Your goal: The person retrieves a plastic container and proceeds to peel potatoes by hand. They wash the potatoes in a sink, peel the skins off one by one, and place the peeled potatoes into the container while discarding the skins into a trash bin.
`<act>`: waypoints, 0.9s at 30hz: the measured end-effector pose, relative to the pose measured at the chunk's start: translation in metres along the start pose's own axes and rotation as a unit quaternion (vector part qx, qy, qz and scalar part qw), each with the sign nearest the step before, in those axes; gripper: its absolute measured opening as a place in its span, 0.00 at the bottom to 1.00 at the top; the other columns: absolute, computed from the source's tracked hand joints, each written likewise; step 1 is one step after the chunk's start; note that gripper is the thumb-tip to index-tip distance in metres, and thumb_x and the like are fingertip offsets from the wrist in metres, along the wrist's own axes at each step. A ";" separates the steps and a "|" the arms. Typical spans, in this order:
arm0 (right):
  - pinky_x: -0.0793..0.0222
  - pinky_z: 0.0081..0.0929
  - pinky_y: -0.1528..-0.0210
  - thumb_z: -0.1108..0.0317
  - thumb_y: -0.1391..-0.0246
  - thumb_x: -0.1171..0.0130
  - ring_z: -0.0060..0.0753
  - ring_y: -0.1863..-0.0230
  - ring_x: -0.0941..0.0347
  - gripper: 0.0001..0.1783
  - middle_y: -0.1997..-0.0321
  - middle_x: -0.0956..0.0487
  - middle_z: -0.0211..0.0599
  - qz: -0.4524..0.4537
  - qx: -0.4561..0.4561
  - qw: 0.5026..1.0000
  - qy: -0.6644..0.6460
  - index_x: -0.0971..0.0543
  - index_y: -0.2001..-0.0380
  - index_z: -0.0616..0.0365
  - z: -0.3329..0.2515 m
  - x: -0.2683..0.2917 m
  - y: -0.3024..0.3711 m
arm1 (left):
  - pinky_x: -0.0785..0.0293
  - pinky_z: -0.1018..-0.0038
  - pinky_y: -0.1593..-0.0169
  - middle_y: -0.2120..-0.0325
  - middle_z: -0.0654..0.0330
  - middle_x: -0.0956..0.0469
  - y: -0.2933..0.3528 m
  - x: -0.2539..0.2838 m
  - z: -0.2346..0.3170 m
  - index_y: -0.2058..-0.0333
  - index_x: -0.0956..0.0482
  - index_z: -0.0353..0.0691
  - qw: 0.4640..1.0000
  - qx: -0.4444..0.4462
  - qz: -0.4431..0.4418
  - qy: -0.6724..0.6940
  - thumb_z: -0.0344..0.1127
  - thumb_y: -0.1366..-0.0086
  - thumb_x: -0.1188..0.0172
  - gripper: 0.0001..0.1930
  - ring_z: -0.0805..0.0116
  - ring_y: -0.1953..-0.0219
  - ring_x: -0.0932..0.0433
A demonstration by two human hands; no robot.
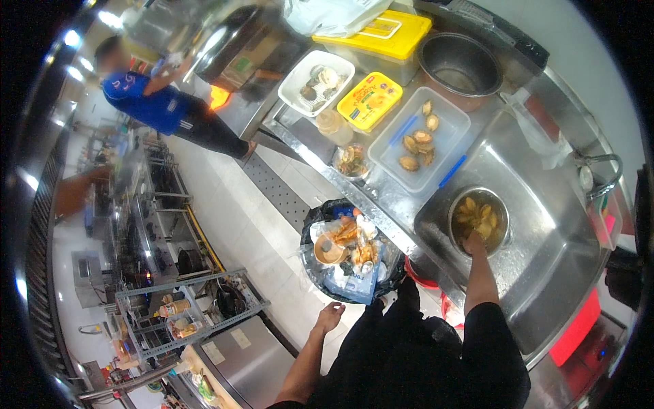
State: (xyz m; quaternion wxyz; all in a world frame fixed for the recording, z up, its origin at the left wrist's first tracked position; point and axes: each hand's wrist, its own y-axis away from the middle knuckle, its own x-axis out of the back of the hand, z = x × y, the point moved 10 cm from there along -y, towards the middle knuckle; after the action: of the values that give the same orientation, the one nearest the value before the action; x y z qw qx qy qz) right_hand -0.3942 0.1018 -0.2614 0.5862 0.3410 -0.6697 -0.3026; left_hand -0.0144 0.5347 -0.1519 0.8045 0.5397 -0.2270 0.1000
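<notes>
My right hand [473, 243] reaches into a round metal pot [505, 217] in the sink. Cloudy liquid and several yellowish abalones [479, 214] fill the pot. The fingers dip among them, so their grip is hidden. My left hand [330, 317] hangs low beside a bin lined with a black bag [310, 269], its fingers loosely curved and nothing visible in them. On the counter to the left of the sink, a clear plastic container [390, 158] holds several more abalones [420, 144].
The steel sink [538, 273] has a tap [606, 160] at its right. Behind stand a black pot [460, 65], a yellow tub [370, 101], a white basket [293, 92] and a yellow-lidded box [381, 34]. A person in blue [146, 99] works at the far left.
</notes>
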 end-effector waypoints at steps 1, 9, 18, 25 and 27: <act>0.49 0.43 0.34 0.47 0.44 0.53 0.56 0.35 0.45 0.37 0.37 0.39 0.61 0.039 -0.010 0.999 -0.002 0.38 0.41 0.67 0.006 -0.001 -0.008 | 0.28 0.66 0.50 0.61 0.47 0.21 0.003 0.004 0.016 0.50 0.28 0.38 1.000 -0.006 0.003 -0.013 0.57 0.37 0.49 0.28 0.54 0.55 0.22; 0.54 0.43 0.32 0.33 0.49 0.54 0.55 0.33 0.48 0.49 0.36 0.41 0.60 -0.008 0.005 1.000 -0.011 0.38 0.40 0.68 0.013 -0.028 -0.048 | 0.28 0.66 0.51 0.60 0.47 0.21 -0.008 -0.003 0.064 0.50 0.28 0.35 0.996 -0.080 0.007 -0.039 0.54 0.37 0.48 0.27 0.56 0.56 0.22; 0.42 0.42 0.39 0.34 0.51 0.50 0.56 0.42 0.35 0.43 0.48 0.27 0.58 0.150 0.074 0.980 -0.110 0.28 0.49 0.66 0.007 0.005 -0.020 | 0.27 0.66 0.54 0.67 0.47 0.20 -0.003 -0.009 0.100 0.49 0.30 0.35 0.987 -0.142 -0.045 -0.057 0.50 0.36 0.48 0.25 0.54 0.61 0.21; 0.36 0.43 0.46 0.43 0.52 0.44 0.52 0.48 0.29 0.33 0.57 0.24 0.56 0.104 0.080 0.977 -0.166 0.26 0.59 0.66 -0.030 0.034 -0.018 | 0.26 0.68 0.56 0.64 0.49 0.20 -0.007 -0.014 0.082 0.52 0.28 0.37 0.988 -0.136 -0.038 -0.054 0.45 0.36 0.46 0.20 0.58 0.60 0.21; 0.34 0.43 0.49 0.44 0.50 0.45 0.50 0.53 0.27 0.31 0.61 0.22 0.54 0.207 0.082 0.957 -0.185 0.24 0.61 0.66 -0.017 0.028 -0.035 | 0.26 0.68 0.56 0.65 0.48 0.20 0.008 -0.004 0.111 0.52 0.28 0.37 0.985 -0.143 -0.041 -0.093 0.44 0.36 0.46 0.19 0.59 0.61 0.20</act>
State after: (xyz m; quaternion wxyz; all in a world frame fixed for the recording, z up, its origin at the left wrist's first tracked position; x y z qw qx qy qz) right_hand -0.3762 0.0586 -0.2708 0.4723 0.1799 -0.8447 -0.1761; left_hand -0.0496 0.4370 -0.1123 0.8519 0.4352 -0.2909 -0.0168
